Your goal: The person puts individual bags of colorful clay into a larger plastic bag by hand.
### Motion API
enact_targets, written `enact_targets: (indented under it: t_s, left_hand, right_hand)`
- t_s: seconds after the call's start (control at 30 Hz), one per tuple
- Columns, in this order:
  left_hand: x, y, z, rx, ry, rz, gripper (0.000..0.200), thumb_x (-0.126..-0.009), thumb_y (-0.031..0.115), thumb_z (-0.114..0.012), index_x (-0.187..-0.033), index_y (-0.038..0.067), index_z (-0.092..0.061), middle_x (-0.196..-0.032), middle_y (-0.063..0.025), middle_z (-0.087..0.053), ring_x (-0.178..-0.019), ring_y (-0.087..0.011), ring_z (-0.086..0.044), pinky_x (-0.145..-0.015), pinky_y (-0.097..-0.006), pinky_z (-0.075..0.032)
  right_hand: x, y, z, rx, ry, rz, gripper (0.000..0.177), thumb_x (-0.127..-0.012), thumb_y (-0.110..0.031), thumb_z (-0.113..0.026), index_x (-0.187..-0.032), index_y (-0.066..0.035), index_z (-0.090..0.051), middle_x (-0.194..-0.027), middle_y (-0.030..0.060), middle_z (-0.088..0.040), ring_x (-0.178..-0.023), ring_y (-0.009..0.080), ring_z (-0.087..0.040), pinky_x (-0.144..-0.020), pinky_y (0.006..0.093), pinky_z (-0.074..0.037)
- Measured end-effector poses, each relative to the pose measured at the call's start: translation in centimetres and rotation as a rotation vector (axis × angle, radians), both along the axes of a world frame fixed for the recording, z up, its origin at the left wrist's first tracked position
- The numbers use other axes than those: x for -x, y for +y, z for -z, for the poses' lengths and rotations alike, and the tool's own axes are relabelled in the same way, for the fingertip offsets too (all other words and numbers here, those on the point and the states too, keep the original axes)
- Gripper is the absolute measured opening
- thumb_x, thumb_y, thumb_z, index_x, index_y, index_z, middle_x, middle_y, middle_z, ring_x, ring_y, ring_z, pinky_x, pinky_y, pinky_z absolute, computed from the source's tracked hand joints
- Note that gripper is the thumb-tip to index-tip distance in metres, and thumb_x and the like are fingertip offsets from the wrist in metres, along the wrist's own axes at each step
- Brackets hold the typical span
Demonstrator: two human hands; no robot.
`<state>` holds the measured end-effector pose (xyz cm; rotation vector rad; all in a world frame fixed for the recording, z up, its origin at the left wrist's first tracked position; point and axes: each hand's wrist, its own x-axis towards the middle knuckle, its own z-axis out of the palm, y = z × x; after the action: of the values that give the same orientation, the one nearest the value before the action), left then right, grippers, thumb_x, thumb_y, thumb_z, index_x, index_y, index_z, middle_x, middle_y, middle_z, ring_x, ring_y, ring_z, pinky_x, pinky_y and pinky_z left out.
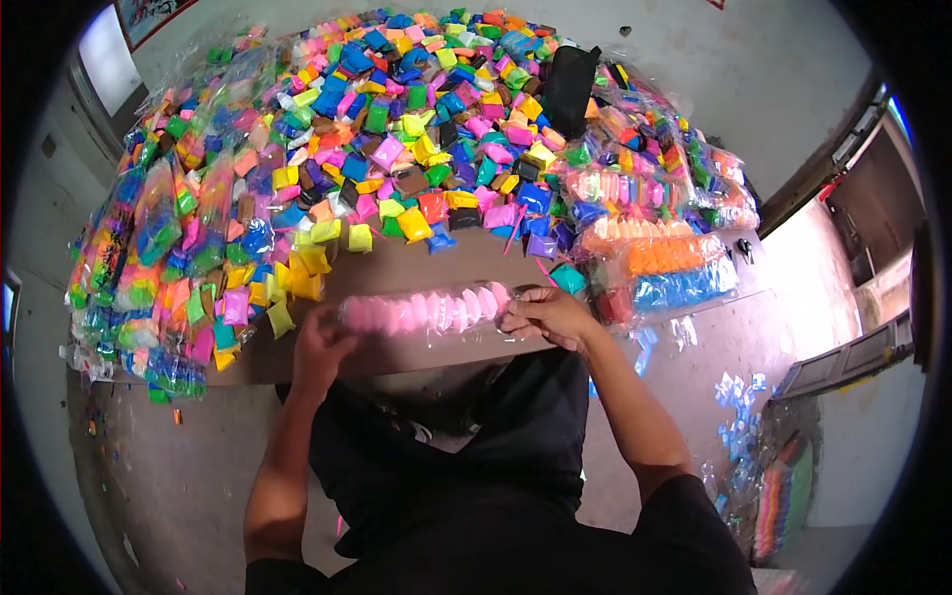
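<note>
A long clear plastic bag with a row of pink packets [426, 311] is stretched level above the table's front part. My left hand [322, 340] is closed around the bag's left end. At the right end, my right hand [543, 317] pinches the plastic between thumb and fingers. Behind the bag rises a big heap of small colourful packets [416, 124]. To the right of my right hand lie filled bags, one with orange packets [674, 255] and one with blue packets [684, 286].
The brown table [397, 268] has its front edge close to my lap. A black pouch [571, 91] rests on the heap's back right. Filled clear bags [159, 213] cover the left side. Blue scraps [739, 416] and a bag of coloured packets [775, 501] lie on the floor at right.
</note>
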<state>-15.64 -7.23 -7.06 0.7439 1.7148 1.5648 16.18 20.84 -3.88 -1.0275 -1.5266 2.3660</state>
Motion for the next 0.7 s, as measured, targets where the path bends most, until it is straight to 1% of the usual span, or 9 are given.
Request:
enact_targets:
  t_s: [0.1, 0.23, 0.3, 0.43, 0.5, 0.53, 0.6, 0.63, 0.7]
  left_hand:
    - [0.0, -0.1, 0.1, 0.057, 0.185, 0.026, 0.063, -0.09, -0.009, -0.069, -0.146, 0.005, -0.044, -0.108, -0.0127, -0.074, -0.095, -0.017, -0.072, -0.084, -0.0318, -0.059]
    - [-0.7, -0.3, -1.0, -0.038, 0.132, -0.007, 0.061, -0.088, -0.008, -0.071, -0.143, 0.006, -0.048, -0.102, -0.0094, -0.073, -0.089, -0.0144, -0.071, -0.079, -0.0287, -0.056]
    - [-1.1, -0.9, -2.2, -0.119, -0.053, -0.009, 0.062, -0.091, -0.01, -0.065, -0.147, 0.005, -0.043, -0.106, -0.0134, -0.074, -0.09, -0.0169, -0.072, -0.083, -0.0332, -0.059]
    - [-0.6, -0.5, -0.1, -0.077, 0.056, 0.015, 0.062, -0.088, -0.007, -0.073, -0.143, 0.006, -0.048, -0.104, -0.0116, -0.074, -0.091, -0.0163, -0.072, -0.084, -0.0304, -0.058]
    - [-1.2, 0.4, -0.6, 0.133, 0.387, -0.036, 0.064, -0.088, -0.006, -0.074, -0.146, 0.005, -0.049, -0.11, -0.0142, -0.075, -0.095, -0.0207, -0.073, -0.088, -0.0336, -0.058]
    - [-1.3, 0.6, -0.9, 0.134, 0.385, -0.035, 0.064, -0.088, -0.006, -0.074, -0.146, 0.005, -0.049, -0.11, -0.0142, -0.075, -0.095, -0.0207, -0.073, -0.088, -0.0336, -0.058]
    - [-1.3, 0.9, -1.5, 0.079, 0.675, -0.016, 0.061, -0.087, -0.005, -0.075, -0.144, 0.004, -0.056, -0.118, -0.0163, -0.074, -0.105, -0.026, -0.073, -0.094, -0.0367, -0.057]
    - [-0.7, 1.0, -1.0, 0.08, 0.675, -0.019, 0.061, -0.087, -0.005, -0.075, -0.144, 0.004, -0.056, -0.118, -0.0163, -0.074, -0.105, -0.026, -0.073, -0.094, -0.0367, -0.057]
    - [0.8, 1.3, -0.2, 0.064, 0.635, 0.145, 0.057, -0.086, -0.002, -0.077, -0.14, 0.003, -0.062, -0.124, -0.0166, -0.073, -0.111, -0.0293, -0.072, -0.098, -0.0377, -0.055]
  right_hand:
    - [0.2, -0.1, 1.7, -0.039, 0.127, 0.061, 0.013, -0.102, -0.014, -0.071, -0.094, -0.005, -0.068, -0.102, 0.0124, -0.077, -0.095, 0.0252, -0.077, -0.085, 0.0381, -0.063]
    - [-0.2, -0.1, 1.7, -0.05, 0.17, 0.083, 0.012, -0.102, -0.012, -0.069, -0.093, -0.004, -0.067, -0.1, 0.0119, -0.076, -0.097, 0.026, -0.077, -0.085, 0.0399, -0.063]
    - [-0.8, -0.3, 0.2, 0.07, 0.199, 0.028, 0.011, -0.102, -0.01, -0.068, -0.093, -0.004, -0.066, -0.099, 0.0114, -0.075, -0.097, 0.0257, -0.077, -0.085, 0.0388, -0.063]
    - [-0.1, -0.1, 1.0, 0.119, 0.152, 0.082, 0.012, -0.102, -0.01, -0.068, -0.092, -0.003, -0.066, -0.097, 0.0106, -0.074, -0.095, 0.0233, -0.076, -0.083, 0.0379, -0.063]
    - [0.1, 0.8, 3.0, -0.118, 0.085, 0.02, 0.012, -0.102, -0.011, -0.068, -0.093, -0.004, -0.066, -0.098, 0.0107, -0.073, -0.092, 0.0211, -0.075, -0.085, 0.0367, -0.063]
    - [-0.1, 1.0, 3.7, -0.117, 0.083, 0.02, 0.012, -0.102, -0.011, -0.068, -0.093, -0.004, -0.066, -0.098, 0.0107, -0.073, -0.092, 0.0211, -0.075, -0.085, 0.0367, -0.063]
    - [-0.7, 1.1, 4.7, -0.345, 0.048, -0.046, 0.012, -0.102, -0.011, -0.069, -0.094, -0.004, -0.065, -0.097, 0.01, -0.074, -0.091, 0.0182, -0.073, -0.083, 0.0332, -0.06]
    - [-0.9, 1.1, 5.0, -0.345, 0.049, -0.048, 0.012, -0.102, -0.011, -0.069, -0.094, -0.004, -0.065, -0.097, 0.01, -0.074, -0.091, 0.0182, -0.073, -0.083, 0.0332, -0.06]
    - [-1.2, 0.9, 4.9, -0.519, 0.145, -0.104, 0.017, -0.094, -0.012, -0.077, -0.085, -0.007, -0.064, -0.103, 0.0023, -0.072, -0.09, 0.0104, -0.065, -0.076, 0.0267, -0.052]
